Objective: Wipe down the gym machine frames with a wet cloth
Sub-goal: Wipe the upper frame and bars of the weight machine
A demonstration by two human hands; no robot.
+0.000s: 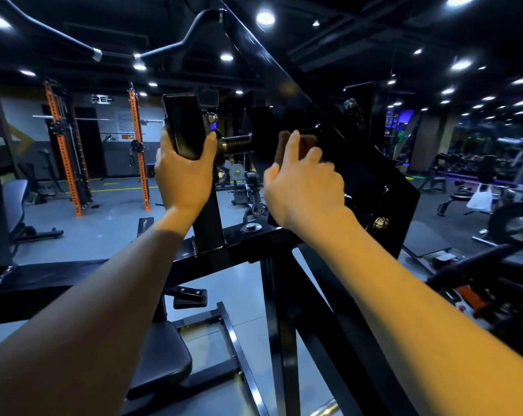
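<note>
Two bare forearms reach forward over a black padded seat (161, 355). The left hand (183, 172) grips the black upright post (184, 127) of a gym machine, fingers and thumb curled around it. The right hand (303, 187) pinches a brown cloth (296, 142) and presses it against the slanted black frame plate (371, 172). Orange racks (65, 145) stand well behind.
</note>
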